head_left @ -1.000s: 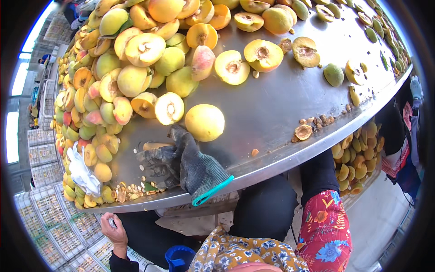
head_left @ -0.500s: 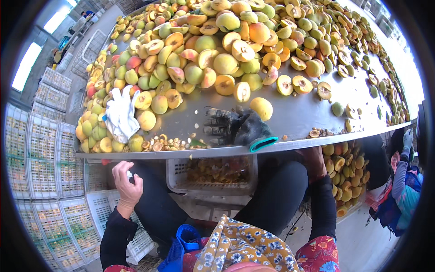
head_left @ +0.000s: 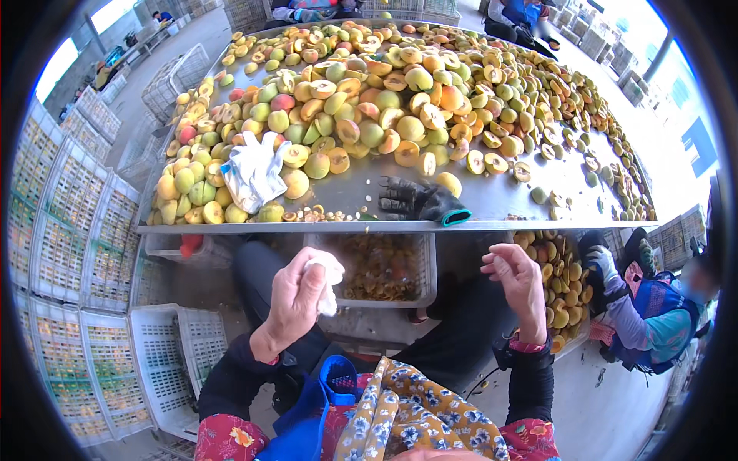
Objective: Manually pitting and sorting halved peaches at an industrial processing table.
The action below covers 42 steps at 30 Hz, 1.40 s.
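My left hand (head_left: 294, 296) is closed round a crumpled white wad (head_left: 329, 283), tissue or thin cloth, in front of the metal table (head_left: 307, 227). Bare and empty, my right hand (head_left: 516, 280) is raised above my right thigh, its fingers loosely bent and apart. On the table's near left lies a white glove (head_left: 255, 170), on top of the fruit. A dark grey work glove (head_left: 419, 201) with a green cuff rests by the front edge. Whole and halved yellow peaches (head_left: 411, 127) are heaped across the tabletop.
Under the table edge stands a white crate (head_left: 428, 269) of fruit scraps. Halved fruit fills another container (head_left: 565, 288) at the right. Stacked plastic crates (head_left: 65, 230) line the left side. A co-worker (head_left: 653, 307) sits at the right; others are beyond the table.
My left hand has moved right and up from beside my left knee, the white wad now plainly visible. My right hand has come out from under the table edge. The view has tilted up.
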Motion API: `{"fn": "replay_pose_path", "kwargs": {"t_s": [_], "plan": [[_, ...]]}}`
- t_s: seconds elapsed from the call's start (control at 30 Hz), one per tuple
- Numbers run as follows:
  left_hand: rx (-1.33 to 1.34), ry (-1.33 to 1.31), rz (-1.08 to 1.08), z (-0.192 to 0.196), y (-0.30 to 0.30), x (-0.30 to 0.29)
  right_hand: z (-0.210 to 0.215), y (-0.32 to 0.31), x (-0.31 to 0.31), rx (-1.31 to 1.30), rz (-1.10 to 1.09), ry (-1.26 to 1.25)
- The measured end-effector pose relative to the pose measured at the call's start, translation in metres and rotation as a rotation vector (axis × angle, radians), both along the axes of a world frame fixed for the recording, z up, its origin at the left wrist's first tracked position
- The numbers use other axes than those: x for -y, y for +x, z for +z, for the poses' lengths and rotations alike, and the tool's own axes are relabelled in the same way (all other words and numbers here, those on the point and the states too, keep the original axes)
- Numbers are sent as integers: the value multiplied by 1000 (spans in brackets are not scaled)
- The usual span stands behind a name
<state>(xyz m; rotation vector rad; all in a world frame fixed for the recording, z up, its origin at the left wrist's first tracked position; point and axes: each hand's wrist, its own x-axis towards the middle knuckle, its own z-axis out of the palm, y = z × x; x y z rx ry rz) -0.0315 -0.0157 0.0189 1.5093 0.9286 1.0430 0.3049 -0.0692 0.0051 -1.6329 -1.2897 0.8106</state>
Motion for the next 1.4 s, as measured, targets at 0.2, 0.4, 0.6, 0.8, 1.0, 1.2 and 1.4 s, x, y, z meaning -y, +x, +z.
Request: {"fn": "replay_pose_path", "kwargs": {"t_s": [0.2,0.4,0.6,0.8,1.0,1.2,1.4], "plan": [[606,201,-766,64,-4,43,-3,-59,1,254,321,-6],[431,336,-803,83,-11,69,-15,-84,0,305,419,-77],[702,-369,-1225,88,-2,54,-29,-94,6,297,415,-228],[1570,-348,-812,59,22,98,-35,-96,5,320,399,-265],[333,340,-903,124,-30,9,-36,-84,-4,340,336,-272],[220,418,-680,132,-52,6,-49,-59,-51,193,-137,6],[-397,396,-431,65,-8,-46,-70,-6,-92,723,-299,-51]]}}
